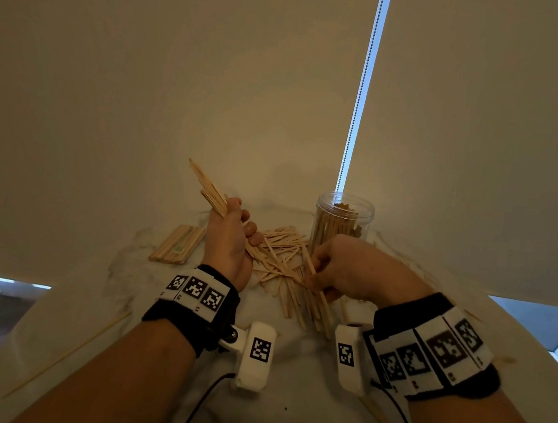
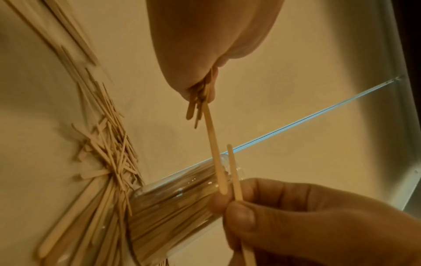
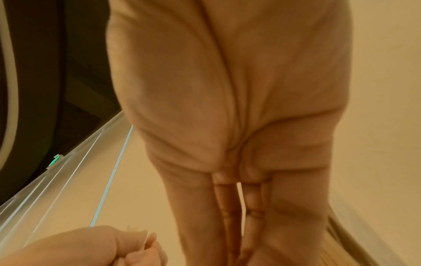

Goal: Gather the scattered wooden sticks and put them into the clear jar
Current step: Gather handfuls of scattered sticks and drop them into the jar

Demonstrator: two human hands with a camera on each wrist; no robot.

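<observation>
Two hands work over a pale worktop. The left hand is raised above it, its grip curled round a bundle of sticks that fans up and to the left. The right hand hovers low over the loose pile, pinching one stick between thumb and fingertips. The pile lies between the hands, spreading toward the near edge. A clear jar stands upright just behind the right hand, already packed with sticks. A tidy stack of sticks lies left of the left hand. One thin skewer lies well apart at the left edge.
</observation>
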